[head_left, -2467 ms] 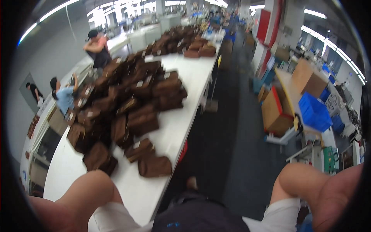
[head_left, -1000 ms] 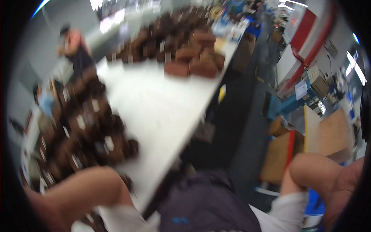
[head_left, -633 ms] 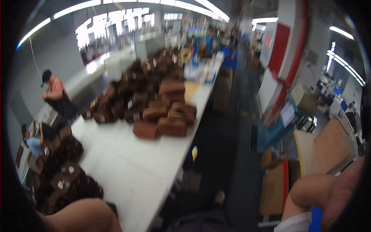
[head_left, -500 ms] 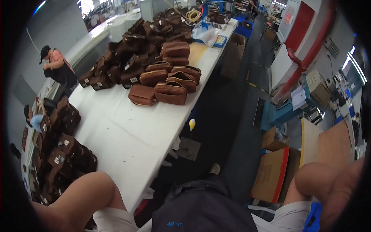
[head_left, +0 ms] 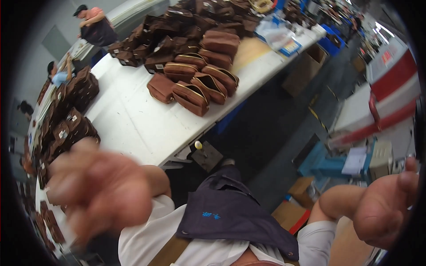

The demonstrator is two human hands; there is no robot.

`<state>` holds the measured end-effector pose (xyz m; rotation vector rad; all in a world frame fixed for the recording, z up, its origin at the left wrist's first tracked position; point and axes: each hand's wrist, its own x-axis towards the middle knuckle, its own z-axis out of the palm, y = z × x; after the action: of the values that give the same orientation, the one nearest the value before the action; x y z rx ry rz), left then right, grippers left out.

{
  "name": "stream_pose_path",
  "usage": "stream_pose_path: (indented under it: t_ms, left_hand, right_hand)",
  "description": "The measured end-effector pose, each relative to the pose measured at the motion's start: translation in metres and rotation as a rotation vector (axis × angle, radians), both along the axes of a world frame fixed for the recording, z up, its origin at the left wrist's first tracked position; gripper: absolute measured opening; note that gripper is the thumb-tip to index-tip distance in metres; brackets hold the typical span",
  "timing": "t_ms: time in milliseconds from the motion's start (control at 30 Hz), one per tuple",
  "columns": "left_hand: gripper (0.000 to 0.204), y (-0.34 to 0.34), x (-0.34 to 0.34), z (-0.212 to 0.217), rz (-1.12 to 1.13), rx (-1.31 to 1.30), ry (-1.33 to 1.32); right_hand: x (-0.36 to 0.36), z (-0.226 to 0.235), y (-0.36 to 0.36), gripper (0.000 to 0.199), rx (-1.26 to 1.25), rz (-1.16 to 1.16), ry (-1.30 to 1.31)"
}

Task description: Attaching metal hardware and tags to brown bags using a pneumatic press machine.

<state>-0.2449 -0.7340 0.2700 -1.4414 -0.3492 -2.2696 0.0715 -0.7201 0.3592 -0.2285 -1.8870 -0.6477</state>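
Observation:
My left hand (head_left: 104, 188) is raised at the lower left, close to the view and smeared by motion. Its fingers are too blurred to read, and nothing can be made out in it. At the far right edge is my right hand (head_left: 384, 213), partly cut off by the dark rim, with most of its fingers hidden. Both hands are apart from the brown zippered pouches (head_left: 191, 97) grouped on the white table (head_left: 128, 115). Several of these pouches have their zippers undone. Darker brown pouches (head_left: 173, 26) lie heaped behind them.
More dark brown pouches (head_left: 73, 126) are stacked along the table's left side. Two people work beyond it, one in a pink shirt (head_left: 93, 17). A clear plastic bag (head_left: 273, 33) lies by the far edge. Cardboard boxes (head_left: 290, 215) and a blue machine (head_left: 326, 162) stand at right.
The view has tilted and swung, so the table sits at a different slant. My left hand has come up into view, and more of my right hand shows. The pouches look unmoved.

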Motion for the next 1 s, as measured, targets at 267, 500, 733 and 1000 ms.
stream_pose_path:
  t_ms: [267,500,733,1000]
  left_hand:
    - [0.049,0.226,0.025,-0.108,0.135,-1.376,0.691]
    - [0.066,0.456,0.031,-0.199,0.519,-1.463,0.618]
    - [0.073,0.510,0.024,-0.241,0.792,-1.683,0.584]
    - [0.055,0.524,0.041,-0.241,0.995,-1.669,0.544]
  right_hand:
    - [0.052,-0.123,0.199,0.017,-0.817,-0.150,0.164]
    - [0.075,-0.281,0.337,0.020,-1.679,-0.107,0.084]
    - [0.109,-0.353,0.430,0.023,-2.259,0.130,0.305]
    - [0.138,-0.345,0.630,0.024,-2.376,0.416,0.562]
